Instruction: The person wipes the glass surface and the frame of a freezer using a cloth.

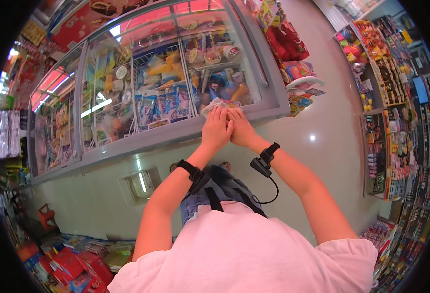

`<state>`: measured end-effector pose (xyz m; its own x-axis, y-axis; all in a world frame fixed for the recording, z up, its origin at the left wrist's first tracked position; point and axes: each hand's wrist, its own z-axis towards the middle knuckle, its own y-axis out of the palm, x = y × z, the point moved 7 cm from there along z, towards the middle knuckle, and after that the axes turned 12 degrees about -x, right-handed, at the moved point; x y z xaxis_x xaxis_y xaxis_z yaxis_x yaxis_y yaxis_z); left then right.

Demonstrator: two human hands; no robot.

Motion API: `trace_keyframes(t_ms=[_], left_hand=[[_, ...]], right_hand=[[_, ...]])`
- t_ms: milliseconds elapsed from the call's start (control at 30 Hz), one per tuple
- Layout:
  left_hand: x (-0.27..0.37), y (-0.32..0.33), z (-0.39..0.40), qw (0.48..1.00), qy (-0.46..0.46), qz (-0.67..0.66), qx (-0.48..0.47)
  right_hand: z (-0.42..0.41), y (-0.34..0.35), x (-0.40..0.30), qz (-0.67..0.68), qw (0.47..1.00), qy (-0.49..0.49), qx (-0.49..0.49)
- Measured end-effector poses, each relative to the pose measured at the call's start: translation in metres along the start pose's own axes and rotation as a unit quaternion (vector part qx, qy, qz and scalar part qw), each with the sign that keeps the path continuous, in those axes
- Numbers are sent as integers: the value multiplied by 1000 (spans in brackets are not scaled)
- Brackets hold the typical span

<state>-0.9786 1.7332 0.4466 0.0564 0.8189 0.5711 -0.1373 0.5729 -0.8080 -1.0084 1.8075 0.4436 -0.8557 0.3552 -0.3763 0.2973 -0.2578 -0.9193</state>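
Note:
A crumpled pale cloth (pixel 215 104) lies at the near edge of a glass-topped chest freezer (pixel 134 141), close to its front right corner. My left hand (pixel 215 128) is on the cloth, with its fingers bunched over it. Right against it, my right hand (pixel 241 128) presses on the cloth's other side, and the two hands touch at the thumbs. The palms and part of the cloth are hidden under the fingers. Beneath the sliding glass lid (pixel 108 84), wire baskets hold packaged ice creams and tubs (pixel 212 56).
Hanging snack packets (pixel 297 69) and a white curved rack part (pixel 304 82) stick out beside the freezer's right end. Stocked shelves (pixel 387 110) line the right side. Red boxes (pixel 68 263) stand behind at lower left. A floor fixture (pixel 138 186) lies left of my feet.

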Motion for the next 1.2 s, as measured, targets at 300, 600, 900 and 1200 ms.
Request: trace_keyframes(t_ms=[300,600,900,1200], left_hand=[[-22,-6,-12,986,-39,-144,75],[-28,-9,-78,994,18,-58,93],[-136,10,-243,984,-75,-29,-162],[-315,-44,-496,887,-399,-63,-224]], right_hand=[[26,13,2,50,995,-42,-80],[31,9,-22,-56,993,-15,-105],[69,46,-145,46,994,84,-46],[161,273,-370,194,924,-22,-329]])
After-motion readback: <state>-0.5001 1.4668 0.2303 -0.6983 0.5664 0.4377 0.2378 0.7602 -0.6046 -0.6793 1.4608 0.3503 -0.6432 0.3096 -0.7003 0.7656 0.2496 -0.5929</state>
